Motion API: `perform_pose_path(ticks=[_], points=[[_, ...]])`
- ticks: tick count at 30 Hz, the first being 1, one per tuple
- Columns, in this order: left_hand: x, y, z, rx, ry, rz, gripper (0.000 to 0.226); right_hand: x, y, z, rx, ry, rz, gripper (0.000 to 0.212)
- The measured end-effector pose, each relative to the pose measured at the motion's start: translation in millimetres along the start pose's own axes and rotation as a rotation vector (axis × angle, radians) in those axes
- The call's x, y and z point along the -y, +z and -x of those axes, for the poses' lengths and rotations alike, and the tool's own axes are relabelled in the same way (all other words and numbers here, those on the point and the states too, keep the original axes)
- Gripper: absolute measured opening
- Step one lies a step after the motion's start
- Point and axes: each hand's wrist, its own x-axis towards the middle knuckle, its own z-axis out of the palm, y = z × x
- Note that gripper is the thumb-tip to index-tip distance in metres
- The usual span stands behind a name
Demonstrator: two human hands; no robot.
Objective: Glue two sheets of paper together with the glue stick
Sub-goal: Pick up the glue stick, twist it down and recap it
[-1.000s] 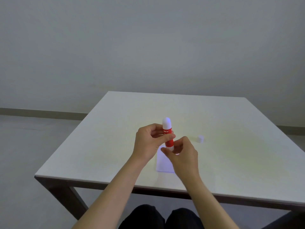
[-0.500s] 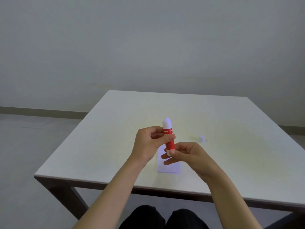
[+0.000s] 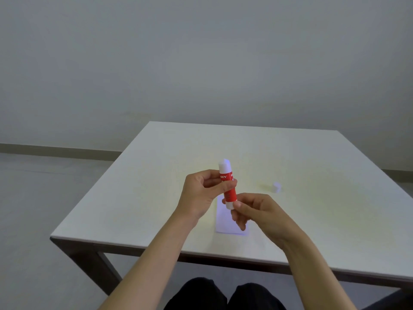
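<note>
A red glue stick (image 3: 228,184) with a white tip and white base stands upright in the air above the table. My left hand (image 3: 201,194) grips its red body between thumb and fingers. My right hand (image 3: 257,211) pinches the white knob at its bottom end with thumb and forefinger. Below the hands a small white paper (image 3: 225,224) lies flat on the table, partly hidden by my right fingers. I cannot tell whether it is one sheet or two stacked. The white cap (image 3: 276,187) stands on the table to the right.
The white table (image 3: 156,198) has its near edge just in front of my knees. A grey wall stands behind it, and grey floor lies to the left.
My right hand has turned at the base of the glue stick, its wrist swinging out to the right. The left hand and the stick have stayed nearly still.
</note>
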Motion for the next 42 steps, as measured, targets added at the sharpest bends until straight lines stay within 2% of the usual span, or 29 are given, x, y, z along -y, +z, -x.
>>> perform_pose_path(ticks=[2, 6, 8, 10, 11, 13, 15, 16, 18, 21, 23, 25, 27, 29, 30, 32, 39, 42], points=[[1.2, 0.5, 0.7, -0.004, 0.007, -0.006, 0.01, -2.0, 7.9, -2.8, -0.134, 0.006, 0.006, 0.007], [5.7, 2.5, 0.9, -0.056, 0.02, -0.051, 0.014, -9.6, 35.8, -12.2, -0.532, -0.007, 0.296, 0.029], [7.6, 1.0, 0.2, -0.097, 0.03, -0.076, 0.013, -11.0, 40.2, -14.0, -0.521, -0.046, 0.411, 0.032], [8.7, -4.1, -1.2, -0.144, 0.047, -0.162, 0.013, -10.2, 29.0, -16.8, -0.386, -0.056, 0.43, 0.037], [9.6, -8.3, -1.6, -0.158, 0.062, -0.239, 0.013, -12.6, 17.9, -20.8, -0.349, -0.047, 0.458, 0.046], [12.1, -17.4, -1.5, -0.151, 0.09, -0.429, 0.012, -20.8, -11.8, -32.2, -0.453, 0.032, 0.564, 0.062], [16.1, -24.0, 0.4, -0.119, 0.122, -0.59, 0.014, -33.3, -40.2, -39.6, -0.604, 0.175, 0.744, 0.06], [18.4, -26.1, 1.8, -0.105, 0.143, -0.655, 0.016, -42.2, -50.8, -41.4, -0.602, 0.238, 0.841, 0.059], [21.6, -27.7, 3.2, -0.086, 0.187, -0.771, 0.021, -58.7, -63.6, -42.9, -0.497, 0.325, 0.969, 0.057], [24.4, -26.5, 4.1, -0.078, 0.234, -0.835, 0.026, -71.4, -66.4, -41.2, -0.444, 0.316, 1.087, 0.053], [25.3, -25.9, 4.5, -0.081, 0.245, -0.84, 0.027, -66.4, -64.1, -38.9, -0.532, 0.252, 1.06, 0.049], [26.1, -26.2, 4.8, -0.091, 0.258, -0.85, 0.027, -56.1, -56.4, -34.0, -0.62, 0.135, 0.939, 0.036], [26.0, -25.8, 4.9, -0.112, 0.268, -0.854, 0.025, -42.3, -43.2, -26.2, -0.584, 0.03, 0.493, 0.025], [25.4, -23.9, 4.2, -0.13, 0.272, -0.841, 0.024, -25.8, -24.1, -13.1, -0.406, -0.057, 0.0, 0.022], [25.0, -22.7, 4.0, -0.134, 0.274, -0.836, 0.023, -21.6, -16.8, -7.8, -0.346, -0.089, -0.106, 0.022], [24.2, -20.9, 3.9, -0.128, 0.281, -0.837, 0.022, -16.6, -5.1, -2.3, -0.303, -0.119, -0.115, 0.023], [24.1, -20.8, 7.2, -0.071, 0.301, -0.897, 0.023, -14.5, 12.8, -2.4, -0.357, -0.14, -0.021, 0.023], [24.8, -21.1, 6.8, -0.038, 0.323, -0.952, 0.024, -14.1, 14.5, -4.5, -0.372, -0.138, 0.115, 0.025]])
